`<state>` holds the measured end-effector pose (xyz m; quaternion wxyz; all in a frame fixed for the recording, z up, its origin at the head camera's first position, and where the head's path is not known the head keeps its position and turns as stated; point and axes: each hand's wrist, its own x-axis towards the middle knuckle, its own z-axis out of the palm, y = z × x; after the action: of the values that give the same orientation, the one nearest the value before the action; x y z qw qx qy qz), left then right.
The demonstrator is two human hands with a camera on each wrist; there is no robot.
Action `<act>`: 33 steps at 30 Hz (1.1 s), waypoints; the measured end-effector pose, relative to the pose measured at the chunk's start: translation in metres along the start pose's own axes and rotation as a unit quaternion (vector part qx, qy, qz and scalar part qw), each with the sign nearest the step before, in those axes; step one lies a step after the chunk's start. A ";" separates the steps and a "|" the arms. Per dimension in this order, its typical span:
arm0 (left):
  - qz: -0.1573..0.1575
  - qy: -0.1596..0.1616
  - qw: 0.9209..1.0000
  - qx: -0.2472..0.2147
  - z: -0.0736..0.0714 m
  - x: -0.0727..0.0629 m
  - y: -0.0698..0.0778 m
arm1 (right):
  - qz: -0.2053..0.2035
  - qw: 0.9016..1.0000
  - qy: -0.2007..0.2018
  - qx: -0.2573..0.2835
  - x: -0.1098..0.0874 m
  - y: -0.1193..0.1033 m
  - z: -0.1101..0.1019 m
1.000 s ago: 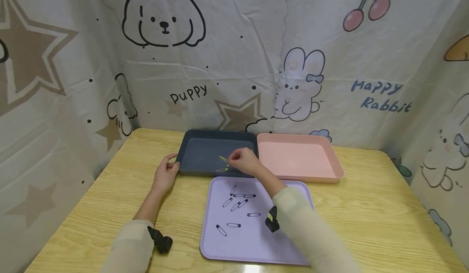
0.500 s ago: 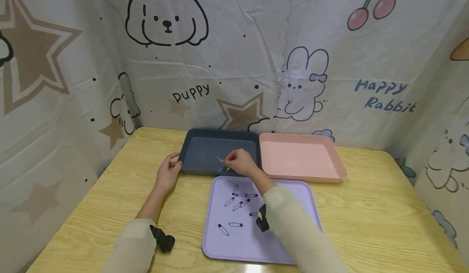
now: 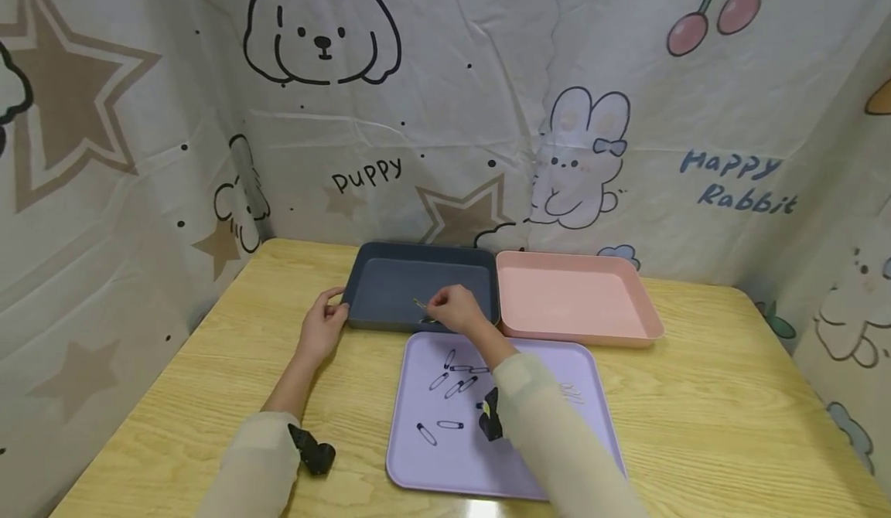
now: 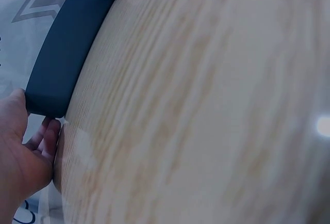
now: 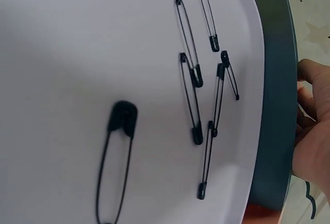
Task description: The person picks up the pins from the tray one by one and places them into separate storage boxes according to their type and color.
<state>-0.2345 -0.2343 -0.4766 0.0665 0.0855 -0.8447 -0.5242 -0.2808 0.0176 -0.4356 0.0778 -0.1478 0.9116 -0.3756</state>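
In the head view my right hand (image 3: 455, 308) is over the front right part of the dark blue tray (image 3: 379, 290), thumb and finger pinching a thin yellow safety pin (image 3: 420, 303). Another small pin (image 3: 428, 320) lies just below it in that tray, partly hidden by the hand. My left hand (image 3: 323, 325) grips the tray's left end; the left wrist view has the thumb (image 4: 18, 102) at its rim and fingers (image 4: 49, 139) underneath. Several black safety pins (image 5: 192, 100) are scattered on the lavender tray (image 3: 445, 471) in front.
A pink tray (image 3: 578, 298) stands against the blue tray's right side. Thin pale pieces (image 3: 572, 393) lie on the lavender tray's right part, beside my right sleeve (image 3: 557, 425). Patterned cloth (image 3: 390, 54) hangs behind the wooden table (image 3: 731, 410).
My right hand has moved slightly left over the blue tray, with the yellow safety pin. My right forearm has swung left, uncovering the pale pieces. The left hand stays on the tray.
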 end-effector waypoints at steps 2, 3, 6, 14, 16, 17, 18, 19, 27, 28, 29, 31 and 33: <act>0.000 -0.002 1.000 0.000 0.001 0.000 0.001 | 0.007 1.000 0.002 -0.002 0.000 0.001 0.000; 0.001 -0.003 1.000 0.001 0.001 0.001 0.001 | 0.008 1.000 0.004 -0.005 0.001 0.002 0.000; 0.000 -0.003 1.000 -0.003 0.002 0.001 0.002 | 0.014 1.000 0.009 -0.007 0.002 0.004 0.001; 0.004 -0.001 1.000 -0.003 0.004 0.000 0.007 | 0.020 1.000 0.024 0.003 0.002 0.006 -0.001; 0.004 -0.002 1.000 -0.001 0.004 0.000 0.006 | 0.016 1.000 0.021 0.006 0.001 0.005 -0.003; 0.003 -0.003 1.000 -0.001 0.004 0.000 0.006 | 0.013 1.000 0.022 0.005 0.000 0.005 -0.004; 0.003 -0.003 1.000 0.000 0.003 0.000 0.005 | 0.010 1.000 0.022 0.003 0.000 0.004 -0.006; 0.002 -0.002 1.000 0.001 0.003 0.000 0.005 | 0.006 1.000 0.023 0.001 -0.001 0.004 -0.007; 0.002 0.000 1.000 0.007 0.001 -0.001 0.002 | -0.018 1.000 0.020 -0.012 -0.005 -0.001 -0.013; 0.002 0.000 1.000 0.008 0.001 0.000 0.002 | -0.022 0.999 0.020 -0.013 -0.006 -0.002 -0.015; 0.003 0.000 1.000 0.009 0.002 0.000 0.002 | -0.025 0.999 0.018 -0.013 -0.007 -0.002 -0.016; 0.003 0.001 1.000 0.010 0.002 0.000 0.003 | -0.031 0.999 0.013 -0.015 -0.010 -0.003 -0.019; 0.004 0.002 1.000 0.011 0.001 -0.001 0.003 | -0.034 0.999 0.006 -0.018 -0.013 -0.004 -0.022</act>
<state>-0.2343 -0.2316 -0.4747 0.0693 0.0841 -0.8508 -0.5141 -0.2729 0.0340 -0.4169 0.0573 -0.1781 0.9130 -0.3626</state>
